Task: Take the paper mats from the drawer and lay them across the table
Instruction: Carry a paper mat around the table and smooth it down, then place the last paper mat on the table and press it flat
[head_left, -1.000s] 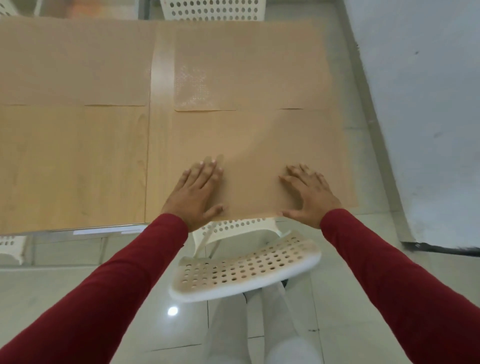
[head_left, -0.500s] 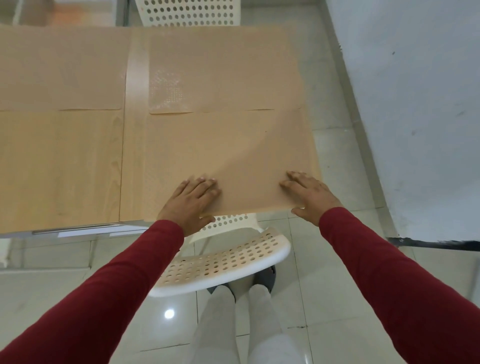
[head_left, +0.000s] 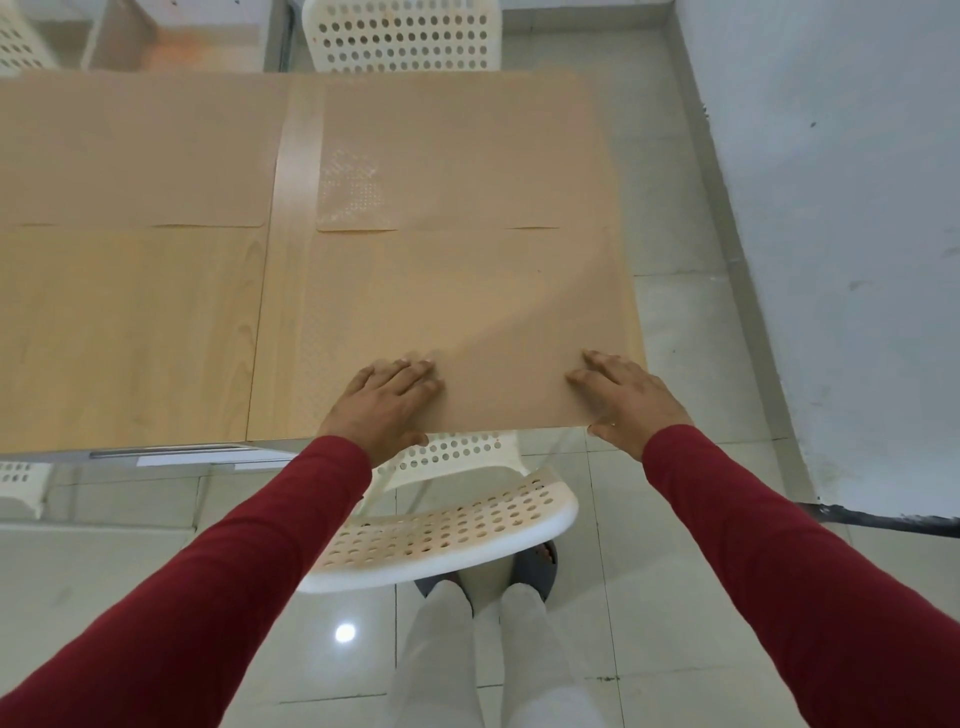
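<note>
A tan paper mat (head_left: 467, 317) lies flat on the near right part of the wooden table (head_left: 130, 338). My left hand (head_left: 387, 402) rests on the mat's near edge with straight fingers. My right hand (head_left: 626, 397) lies flat on the mat's near right corner. Behind it a second paper mat (head_left: 457, 150) covers the far right part of the table, and a third paper mat (head_left: 135, 156) lies at the far left. The near left part of the table shows bare wood.
A white perforated chair (head_left: 447, 530) stands tucked at the table's near edge, just below my hands. Another white chair (head_left: 402, 36) stands at the far side. A white wall (head_left: 831, 208) runs close along the right. Glossy floor tiles surround the table.
The near mat has slid toward the near edge and squared up with the table's right corner. Both hands stayed flat on it and drew back with it.
</note>
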